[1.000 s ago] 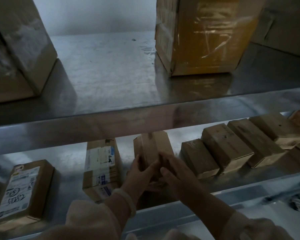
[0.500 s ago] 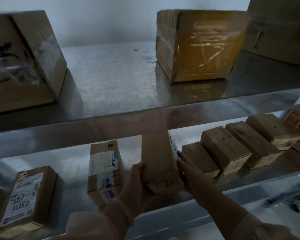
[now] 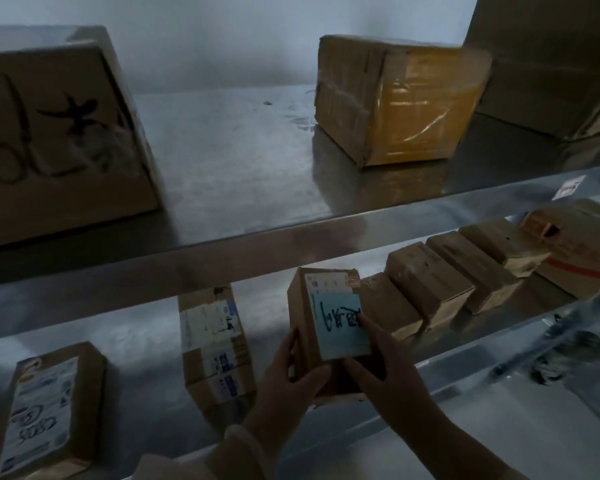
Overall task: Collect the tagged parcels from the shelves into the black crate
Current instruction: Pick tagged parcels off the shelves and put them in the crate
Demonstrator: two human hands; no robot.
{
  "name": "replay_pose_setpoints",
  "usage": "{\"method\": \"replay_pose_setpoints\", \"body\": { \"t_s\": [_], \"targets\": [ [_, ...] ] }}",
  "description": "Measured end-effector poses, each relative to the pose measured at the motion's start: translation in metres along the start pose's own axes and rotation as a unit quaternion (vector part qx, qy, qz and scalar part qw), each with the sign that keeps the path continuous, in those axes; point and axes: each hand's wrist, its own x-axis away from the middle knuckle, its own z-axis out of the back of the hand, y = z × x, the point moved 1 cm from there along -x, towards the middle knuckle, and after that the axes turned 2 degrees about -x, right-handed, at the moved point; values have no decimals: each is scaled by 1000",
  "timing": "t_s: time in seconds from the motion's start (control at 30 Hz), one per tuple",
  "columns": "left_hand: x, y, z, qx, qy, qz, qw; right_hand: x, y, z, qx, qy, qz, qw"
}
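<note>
A small cardboard parcel (image 3: 303, 317) stands on end at the front of the lower shelf, held between both hands. Its face toward me carries a white label and a light-blue tag (image 3: 340, 327) with dark handwriting. My left hand (image 3: 284, 386) grips its left side and bottom corner, thumb across the front. My right hand (image 3: 385, 368) holds the right side, with one finger on the blue tag. The black crate is not in view.
On the lower metal shelf (image 3: 146, 341) lie two labelled parcels (image 3: 215, 341) (image 3: 49, 410) to the left and a row of several small brown boxes (image 3: 430, 282) to the right. The upper shelf (image 3: 229, 161) carries large cartons (image 3: 395, 98) (image 3: 56, 133).
Both hands have turned the parcel upright and rotated it, so the blue tagged face now points at me. The view has tilted upward.
</note>
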Motion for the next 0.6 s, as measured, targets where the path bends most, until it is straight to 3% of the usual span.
{"method": "replay_pose_setpoints", "body": {
  "t_s": [0.4,0.6],
  "targets": [
    [69,-36,-17,-26,-14,-108,994,88,11,3,26,-8,21,999],
    [135,-62,-8,-97,96,-121,983,127,4,-18,22,-83,61,994]
  ]
}}
